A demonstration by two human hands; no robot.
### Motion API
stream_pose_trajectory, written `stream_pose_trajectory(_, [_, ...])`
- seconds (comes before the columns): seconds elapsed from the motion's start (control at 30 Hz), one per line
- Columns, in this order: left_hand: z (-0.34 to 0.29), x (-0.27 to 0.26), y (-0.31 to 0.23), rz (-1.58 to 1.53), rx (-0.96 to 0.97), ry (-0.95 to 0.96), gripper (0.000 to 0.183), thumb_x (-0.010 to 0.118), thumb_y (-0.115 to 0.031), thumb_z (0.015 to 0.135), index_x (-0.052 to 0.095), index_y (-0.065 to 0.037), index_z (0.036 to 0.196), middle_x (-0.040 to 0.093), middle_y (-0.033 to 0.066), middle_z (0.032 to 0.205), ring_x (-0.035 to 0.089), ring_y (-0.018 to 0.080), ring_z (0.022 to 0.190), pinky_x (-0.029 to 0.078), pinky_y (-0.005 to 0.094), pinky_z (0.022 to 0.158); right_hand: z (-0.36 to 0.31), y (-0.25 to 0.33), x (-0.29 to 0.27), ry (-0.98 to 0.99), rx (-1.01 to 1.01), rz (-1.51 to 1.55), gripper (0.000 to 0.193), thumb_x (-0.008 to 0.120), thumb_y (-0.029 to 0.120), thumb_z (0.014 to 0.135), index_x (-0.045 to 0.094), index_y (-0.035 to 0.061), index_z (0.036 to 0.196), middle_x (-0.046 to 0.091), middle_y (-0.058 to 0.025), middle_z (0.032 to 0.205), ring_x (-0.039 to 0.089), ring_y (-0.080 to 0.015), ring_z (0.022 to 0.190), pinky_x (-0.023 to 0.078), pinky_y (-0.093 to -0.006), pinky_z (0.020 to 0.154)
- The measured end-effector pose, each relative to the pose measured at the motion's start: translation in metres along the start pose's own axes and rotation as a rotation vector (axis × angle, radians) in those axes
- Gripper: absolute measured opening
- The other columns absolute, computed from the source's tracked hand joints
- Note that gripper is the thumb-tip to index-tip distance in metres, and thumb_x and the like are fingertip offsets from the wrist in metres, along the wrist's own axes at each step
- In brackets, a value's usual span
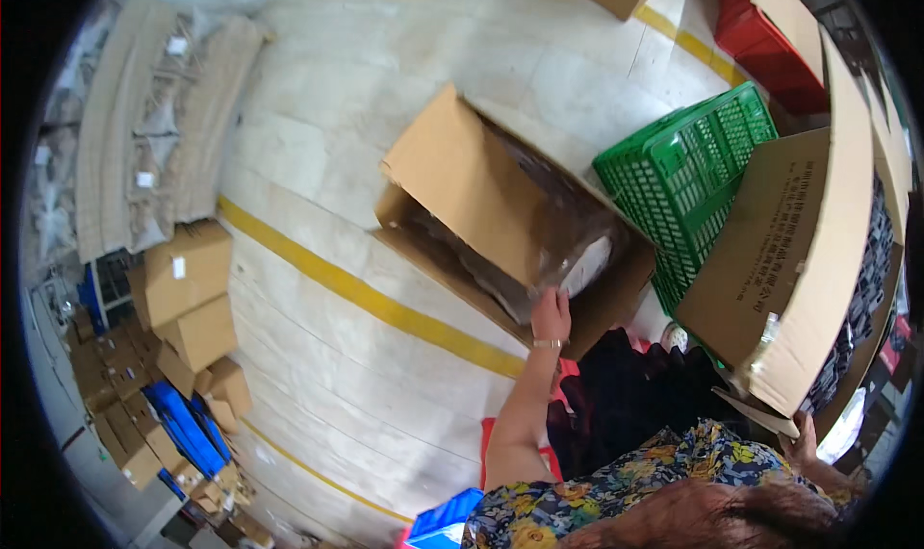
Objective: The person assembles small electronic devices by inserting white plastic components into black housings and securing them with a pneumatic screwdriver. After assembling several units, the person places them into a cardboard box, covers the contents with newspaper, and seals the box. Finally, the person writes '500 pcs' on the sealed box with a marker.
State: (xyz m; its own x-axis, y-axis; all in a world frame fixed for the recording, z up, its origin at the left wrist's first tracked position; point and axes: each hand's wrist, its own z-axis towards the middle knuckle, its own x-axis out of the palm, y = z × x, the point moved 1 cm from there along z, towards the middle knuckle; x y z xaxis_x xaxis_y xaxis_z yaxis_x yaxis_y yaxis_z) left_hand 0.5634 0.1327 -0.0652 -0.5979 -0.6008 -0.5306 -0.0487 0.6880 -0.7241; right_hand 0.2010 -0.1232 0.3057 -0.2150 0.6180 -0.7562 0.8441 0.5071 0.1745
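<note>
My left hand [551, 316], with a band at the wrist, reaches into the near end of an open cardboard box [462, 169] on the floor. Its fingers are closed on the clear plastic bag [589, 260] that lines the box, beside the inner end of a raised flap. What lies under the plastic is hard to make out. Off to the right, my right hand [802, 443] grips the lower edge of a cardboard flap [756, 412] on a large printed carton [760, 241]. Dark patterned goods [852, 328] show inside that carton.
A green plastic crate [674, 164] stands between the box and the carton. Behind it is a red crate [770, 44]. Yellow lines [366, 299] cross the pale floor. At left are stacked cartons [192, 289], wrapped brown bundles [154, 126] and blue bins [183, 429].
</note>
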Motion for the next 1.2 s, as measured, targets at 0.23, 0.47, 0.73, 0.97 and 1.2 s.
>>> stream_pose_trajectory(0.23, [-0.019, -0.093, -0.053, -0.224, 0.092, -0.147, 0.019, 0.052, -0.021, 0.087, 0.05, -0.001, 0.088, 0.056, 0.0106, 0.071, 0.053, 0.0212, 0.063, 0.043, 0.0322, 0.057, 0.025, -0.019, 0.026, 0.135, -0.183, -0.124, 0.044, 0.067, 0.006, 0.058, 0.046, 0.0031, 0.096, 0.045, -0.0167, 0.088, 0.045, -0.0349, 0.083, 0.039, -0.0397, 0.074])
stream_pose_trajectory(0.47, [-0.026, -0.176, -0.122, -0.719, -0.155, -0.284, 0.014, 0.053, -0.017, 0.087, 0.053, -0.003, 0.083, 0.054, 0.0012, 0.08, 0.048, 0.008, 0.073, 0.042, 0.0235, 0.064, 0.04, -0.006, 0.042, 0.042, -0.392, -0.064, 0.039, 0.07, 0.011, 0.059, 0.049, 0.0028, 0.091, 0.048, -0.0153, 0.084, 0.048, -0.034, 0.084, 0.041, -0.0388, 0.074])
stream_pose_trajectory(0.73, [-0.093, -0.253, -0.315, -0.887, 0.456, -0.314, 0.017, 0.052, -0.012, 0.086, 0.049, 0.001, 0.096, 0.058, 0.0107, 0.095, 0.055, 0.0163, 0.085, 0.045, 0.0307, 0.078, 0.061, 0.009, 0.052, -0.065, -0.421, 0.06, 0.036, 0.071, 0.024, 0.063, 0.053, 0.0021, 0.085, 0.051, -0.0138, 0.081, 0.051, -0.031, 0.082, 0.043, -0.0382, 0.073])
stream_pose_trajectory(0.97, [-0.154, -0.164, -0.469, -0.635, 0.852, 0.178, 0.023, 0.046, -0.004, 0.086, 0.046, 0.007, 0.106, 0.048, 0.0134, 0.112, 0.05, 0.0151, 0.096, 0.042, 0.0301, 0.083, 0.066, 0.065, -0.047, 0.072, -0.56, 0.936, 0.084, 0.079, 0.036, 0.061, 0.036, 0.0018, 0.125, 0.052, -0.0146, 0.109, 0.051, -0.0259, 0.104, 0.041, -0.0365, 0.087])
stream_pose_trajectory(1.2, [-0.195, 0.025, -0.511, -0.961, 0.728, 0.578, 0.016, 0.042, -0.01, 0.092, 0.043, 0.0, 0.104, 0.054, 0.0068, 0.098, 0.052, 0.0097, 0.085, 0.046, 0.0258, 0.074, 0.069, 0.079, -0.052, -0.009, -0.682, 1.537, 0.078, 0.065, 0.01, 0.068, 0.021, 0.002, 0.133, 0.039, -0.0105, 0.125, 0.037, -0.0194, 0.118, 0.03, -0.0361, 0.099])
